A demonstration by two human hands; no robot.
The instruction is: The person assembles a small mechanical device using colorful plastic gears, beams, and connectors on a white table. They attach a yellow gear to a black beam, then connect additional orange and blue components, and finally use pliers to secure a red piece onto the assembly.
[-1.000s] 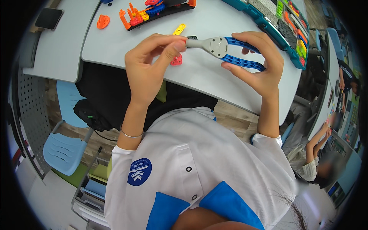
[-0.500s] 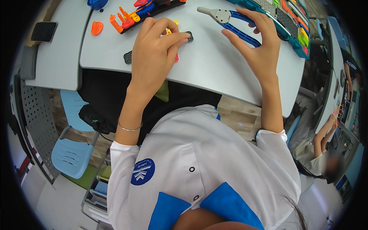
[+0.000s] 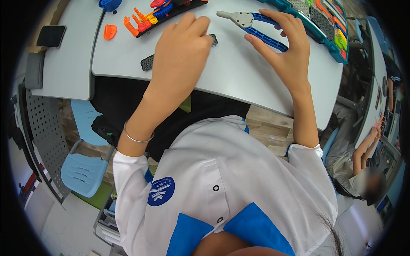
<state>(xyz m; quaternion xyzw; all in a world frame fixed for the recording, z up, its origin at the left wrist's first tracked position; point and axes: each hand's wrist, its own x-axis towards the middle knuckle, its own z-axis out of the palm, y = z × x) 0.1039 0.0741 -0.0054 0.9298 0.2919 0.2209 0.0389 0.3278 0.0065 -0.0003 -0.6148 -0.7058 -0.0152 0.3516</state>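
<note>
Up near the table's far side, a pair of pliers (image 3: pixel 254 26) with a grey head and two blue handles lies flat on the grey table (image 3: pixel 239 79). The right hand (image 3: pixel 285 53) sits over the handles, fingers spread and bent, the fingertips (image 3: pixel 282 17) resting on the upper handle and the thumb stretched out just below the lower one; it touches the tool without closing round it. The grey head points away from that hand, toward the left hand (image 3: pixel 181 51). The left hand lies palm down, fingers together and curled forward; whether anything is pinched under them cannot be told. One small dark piece (image 3: pixel 213 39) shows just past its fingertips, and a second dark studded piece (image 3: pixel 147 62) lies beside its wrist, near the table's near edge. Between the two hands the tabletop is bare. Beyond the left fingers, a black tray (image 3: pixel 171 15) holds several orange and red parts, and one orange piece (image 3: pixel 109 31) lies apart. Beyond the right fingers a teal sorting box (image 3: pixel 318 27) runs along the far edge.
</note>
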